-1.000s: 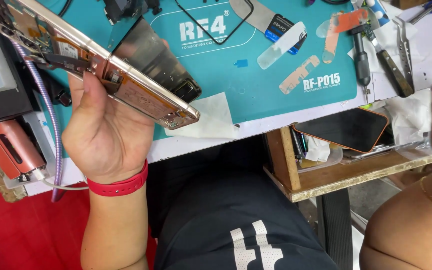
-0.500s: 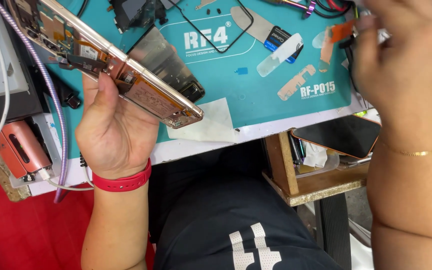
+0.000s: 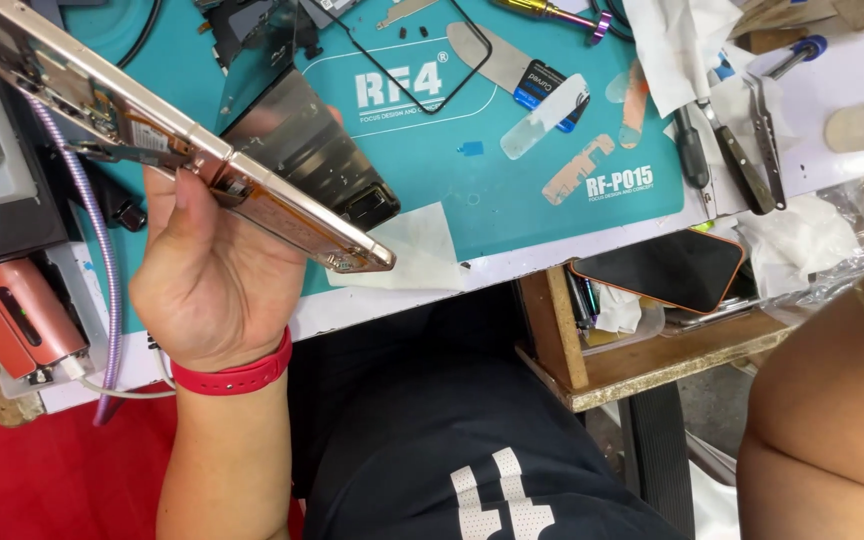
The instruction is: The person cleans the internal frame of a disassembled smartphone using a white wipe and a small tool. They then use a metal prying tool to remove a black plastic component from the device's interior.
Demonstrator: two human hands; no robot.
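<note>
Your left hand (image 3: pixel 214 285) gripped an opened phone (image 3: pixel 177 150) by its gold frame, thumb on the near edge and fingers behind, holding it tilted above the counter (image 3: pixel 552 255), over the left part of a teal mat (image 3: pixel 512 190). The phone's bare circuit boards faced up and left, and a dark panel (image 3: pixel 307 150) angled out from its far side. A red band (image 3: pixel 237 375) circled that wrist. Your right hand was out of view; only the forearm (image 3: pixel 832 410) showed at the lower right, so I cannot tell its state. A purple cable (image 3: pixel 102 260) ran down beside the phone on the left. On the mat lay a thin black frame (image 3: pixel 432 60) and a metal pry blade (image 3: pixel 497 60). Another phone (image 3: pixel 667 270) with an orange rim lay on a wooden shelf (image 3: pixel 642 355) below the counter edge.
</note>
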